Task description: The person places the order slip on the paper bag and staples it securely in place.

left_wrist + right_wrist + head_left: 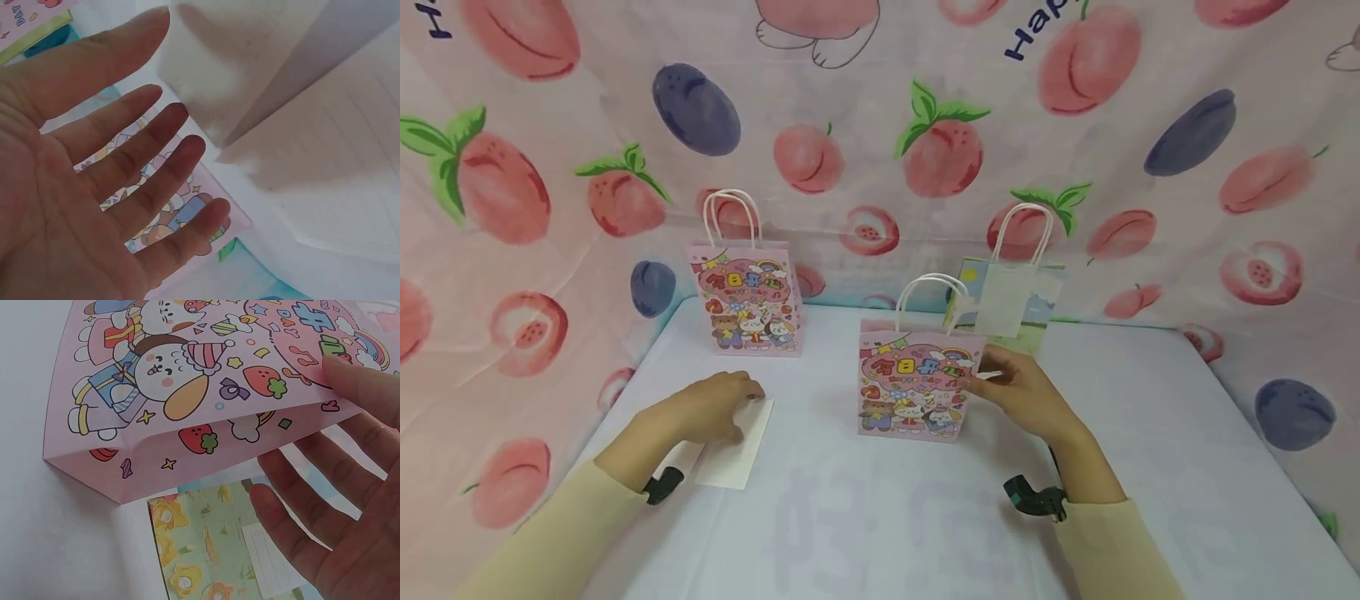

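Note:
A pink paper gift bag (917,387) with cartoon animals and white handles stands upright mid-table. My right hand (1022,392) holds its right side, the thumb (369,381) on the printed front and the other fingers behind. My left hand (715,408) is over white paper cards (737,458) on the left of the table. In the left wrist view its fingers (181,156) are spread and nearly straight, with the thumb tip at the edge of one blank white card (244,56). Faint ruled lines show on the other card (331,144).
A matching pink bag (748,300) stands at the back left. Behind the held bag, at the back right, is a painted landscape bag (1041,300) with a white card (1002,300) on its front. Peach-print cloth (865,150) hangs behind the white table (865,525).

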A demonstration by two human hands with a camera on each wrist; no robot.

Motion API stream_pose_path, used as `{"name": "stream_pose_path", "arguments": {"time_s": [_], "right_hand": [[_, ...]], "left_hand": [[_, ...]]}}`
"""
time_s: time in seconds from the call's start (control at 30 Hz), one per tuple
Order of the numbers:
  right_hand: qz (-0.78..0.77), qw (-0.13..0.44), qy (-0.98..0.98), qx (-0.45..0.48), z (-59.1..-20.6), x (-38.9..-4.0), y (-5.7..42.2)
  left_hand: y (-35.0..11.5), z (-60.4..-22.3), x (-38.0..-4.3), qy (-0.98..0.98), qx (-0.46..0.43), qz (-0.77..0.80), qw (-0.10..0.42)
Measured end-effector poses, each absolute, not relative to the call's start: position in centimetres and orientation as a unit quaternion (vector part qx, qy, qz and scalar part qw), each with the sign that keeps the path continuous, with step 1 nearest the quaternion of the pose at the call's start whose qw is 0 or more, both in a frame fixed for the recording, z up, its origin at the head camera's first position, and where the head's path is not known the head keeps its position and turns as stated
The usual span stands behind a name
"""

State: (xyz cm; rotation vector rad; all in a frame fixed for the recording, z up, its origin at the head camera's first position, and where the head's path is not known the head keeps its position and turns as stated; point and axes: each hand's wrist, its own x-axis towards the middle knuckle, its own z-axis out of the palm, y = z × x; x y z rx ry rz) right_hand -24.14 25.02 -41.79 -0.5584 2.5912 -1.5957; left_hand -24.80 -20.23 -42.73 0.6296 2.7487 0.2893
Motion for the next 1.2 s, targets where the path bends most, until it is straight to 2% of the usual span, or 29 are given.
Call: {"name": "stream_pose_path", "arguments": {"time_s": [0.27, 0.47, 0.73, 0.93, 1.2], "right_hand": [[-0.522, 0.029, 0.832, -0.183, -41.9, -24.2, 25.1], [-0.523, 0.031, 0.831, -0.186, -41.9, -24.1, 25.1], [-0.518, 0.024, 0.833, -0.191, -41.8, -24.1, 25.3], [-0.512, 0.025, 0.838, -0.187, -41.7, -24.0, 25.2], [-0.512, 0.023, 0.837, -0.189, -41.8, -23.8, 25.0]], "left_hand": [[-19.9, -43.0, -25.4, 0.959, 0.218, 0.107, 0.144], [-19.9, -42.8, -25.5, 0.946, 0.242, 0.172, 0.133], [-18.3, -38.6, -24.2, 0.910, 0.288, 0.274, 0.115], [-16.2, -36.0, -22.9, 0.895, 0.334, 0.293, 0.046], [-11.7, -34.2, -22.5, 0.856, 0.400, 0.304, -0.121]]}}
